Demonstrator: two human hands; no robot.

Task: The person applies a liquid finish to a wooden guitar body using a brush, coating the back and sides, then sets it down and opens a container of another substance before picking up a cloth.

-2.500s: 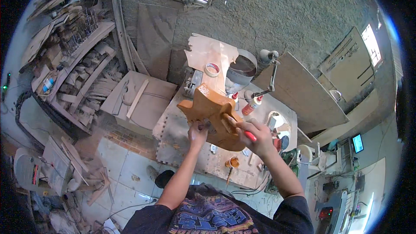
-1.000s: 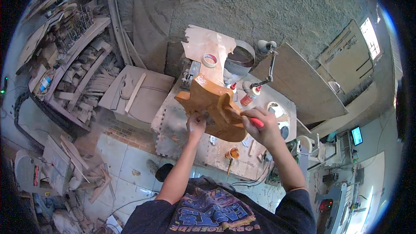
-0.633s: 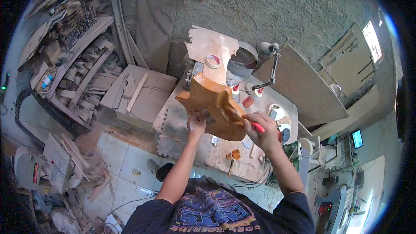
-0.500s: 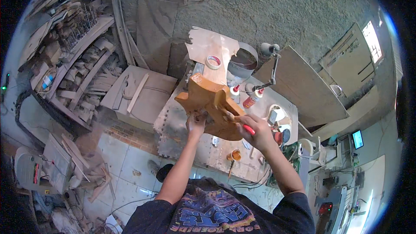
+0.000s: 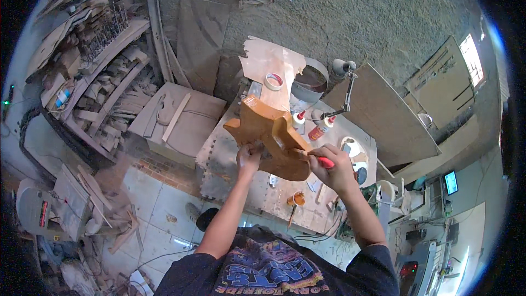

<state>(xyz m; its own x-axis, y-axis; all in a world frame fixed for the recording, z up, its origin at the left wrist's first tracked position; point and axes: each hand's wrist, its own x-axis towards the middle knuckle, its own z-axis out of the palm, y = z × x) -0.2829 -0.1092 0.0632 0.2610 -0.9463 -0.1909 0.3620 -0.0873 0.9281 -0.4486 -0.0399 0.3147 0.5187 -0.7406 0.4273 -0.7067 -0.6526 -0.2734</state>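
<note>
An amber-orange wooden guitar body (image 5: 263, 123) is held tilted over the workbench. My left hand (image 5: 247, 159) grips it at a cutout in its lower middle, some fingertips hidden inside. My right hand (image 5: 333, 167) is closed on a red-handled tool (image 5: 324, 161), whose pale tip meets the body's right side. Just below the body, a small cup of orange liquid (image 5: 296, 199) stands on the bench with a stick or brush across it. Two glue bottles with red caps (image 5: 319, 130) (image 5: 297, 121) stand behind it.
The workbench (image 5: 211, 175) also carries a tape roll (image 5: 274, 81), a metal band (image 5: 309, 90) and a jointed lamp (image 5: 348, 96). Wood offcuts fill a left-hand shelf (image 5: 112, 71). A board (image 5: 383, 109) leans against the wall. A machine (image 5: 416, 203) and lit screen (image 5: 450, 182) are at right.
My right hand has shifted back and forth along the body's right side; since half a second ago it moved slightly rightward. The body rose a little from its earliest position, still held.
</note>
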